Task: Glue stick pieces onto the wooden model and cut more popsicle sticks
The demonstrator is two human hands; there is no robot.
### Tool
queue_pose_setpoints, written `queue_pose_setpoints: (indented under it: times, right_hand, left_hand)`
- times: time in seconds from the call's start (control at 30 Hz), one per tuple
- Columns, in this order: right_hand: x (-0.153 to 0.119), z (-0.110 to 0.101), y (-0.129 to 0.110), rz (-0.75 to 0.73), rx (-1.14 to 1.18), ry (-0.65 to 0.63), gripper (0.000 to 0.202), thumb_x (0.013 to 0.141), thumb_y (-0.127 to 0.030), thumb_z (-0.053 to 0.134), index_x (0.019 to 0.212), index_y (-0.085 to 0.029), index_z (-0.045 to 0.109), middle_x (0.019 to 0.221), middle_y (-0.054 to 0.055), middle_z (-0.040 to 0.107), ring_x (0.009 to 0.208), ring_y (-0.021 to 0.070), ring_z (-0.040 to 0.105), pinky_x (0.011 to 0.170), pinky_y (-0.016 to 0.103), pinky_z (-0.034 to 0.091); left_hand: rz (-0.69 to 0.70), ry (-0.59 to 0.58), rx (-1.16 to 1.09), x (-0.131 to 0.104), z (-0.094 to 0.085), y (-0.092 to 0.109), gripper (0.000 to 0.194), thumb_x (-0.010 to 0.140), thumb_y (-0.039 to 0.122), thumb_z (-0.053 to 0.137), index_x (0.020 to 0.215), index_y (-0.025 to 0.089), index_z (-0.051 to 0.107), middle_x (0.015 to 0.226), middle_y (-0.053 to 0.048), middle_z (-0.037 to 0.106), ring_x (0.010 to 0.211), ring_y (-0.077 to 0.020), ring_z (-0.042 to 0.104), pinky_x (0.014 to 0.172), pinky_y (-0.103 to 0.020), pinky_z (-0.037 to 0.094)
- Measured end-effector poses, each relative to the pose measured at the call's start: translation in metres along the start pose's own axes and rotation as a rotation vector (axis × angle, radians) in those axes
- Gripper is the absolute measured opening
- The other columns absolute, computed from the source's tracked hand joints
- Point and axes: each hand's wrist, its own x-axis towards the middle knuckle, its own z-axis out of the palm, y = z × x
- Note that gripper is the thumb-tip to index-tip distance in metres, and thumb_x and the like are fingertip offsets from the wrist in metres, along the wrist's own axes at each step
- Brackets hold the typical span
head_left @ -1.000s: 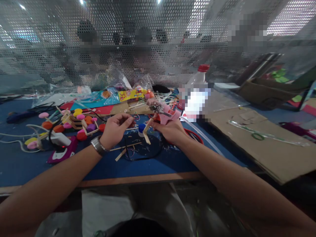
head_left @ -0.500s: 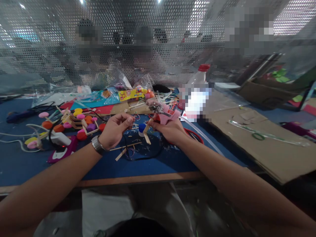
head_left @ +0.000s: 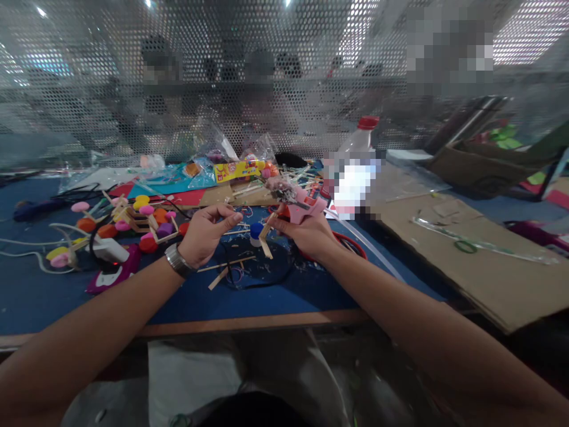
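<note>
My right hand (head_left: 313,236) grips a pink hot glue gun (head_left: 307,206), its nozzle end pointing left and matted with residue. An angled piece of joined wooden sticks (head_left: 265,240) is pinched at the same hand's thumb and fingertips. To the left, my left hand (head_left: 205,232) is closed, thumb against the curled fingers; whatever they may hold is too small to make out. Between the hands a small bottle with a blue cap (head_left: 256,230) stands on the blue tabletop (head_left: 195,305). Loose wooden sticks (head_left: 219,277) lie below the left fingers.
A stick model with coloured pompoms (head_left: 133,216) sits at left, beside a purple power strip (head_left: 116,270) with a white plug. A black cable loops in front. Behind are craft packets (head_left: 237,171) and a red-capped bottle (head_left: 362,136). Cardboard sheets (head_left: 471,261) lie right.
My left index finger has drawn back and curled, and the thumb reaches slightly farther right. The right hand, glue gun and sticks have hardly moved.
</note>
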Motion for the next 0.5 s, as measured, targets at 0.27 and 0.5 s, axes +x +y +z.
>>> queue_pose_setpoints:
  times: [0.27, 0.5]
  right_hand:
    - [0.0005, 0.0036, -0.0015, 0.002, 0.069, -0.020, 0.042, 0.061, -0.054, 0.087, 0.082, -0.024, 0.066, 0.075, -0.001, 0.069, 0.065, 0.0168, 0.065, 0.067, 0.036, 0.058]
    - [0.0017, 0.0020, 0.0041, 0.006, 0.040, -0.015, 0.039, 0.064, -0.052, 0.086, 0.082, -0.023, 0.068, 0.075, 0.000, 0.070, 0.065, 0.0170, 0.064, 0.065, 0.035, 0.055]
  left_hand:
    - [-0.001, -0.019, 0.073, -0.0003, -0.0024, -0.0006, 0.047, 0.069, 0.063, 0.084, 0.088, 0.020, 0.082, 0.095, -0.008, 0.078, 0.081, -0.0168, 0.064, 0.080, -0.032, 0.053]
    - [0.057, -0.007, 0.103, 0.0001, -0.0012, -0.0005, 0.043, 0.058, 0.056, 0.092, 0.069, 0.019, 0.074, 0.089, -0.005, 0.075, 0.090, -0.0189, 0.066, 0.086, -0.033, 0.053]
